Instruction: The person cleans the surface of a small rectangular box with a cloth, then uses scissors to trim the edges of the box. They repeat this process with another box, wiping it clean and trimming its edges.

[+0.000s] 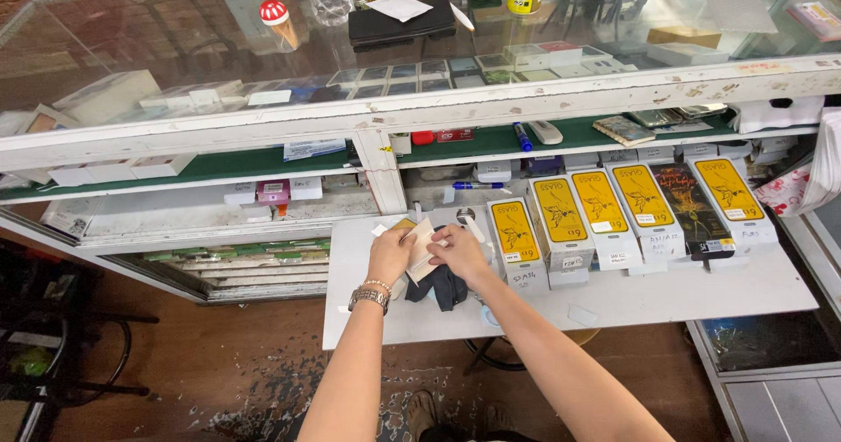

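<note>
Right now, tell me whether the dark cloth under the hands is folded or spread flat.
Neither: the dark cloth lies bunched in a crumpled heap on the white shelf, partly under the right hand.

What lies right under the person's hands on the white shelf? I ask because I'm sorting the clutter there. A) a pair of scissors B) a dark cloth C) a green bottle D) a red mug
B: a crumpled dark cloth lies on the white shelf just below the left hand and right hand, which together hold a pale flat packet.
</note>
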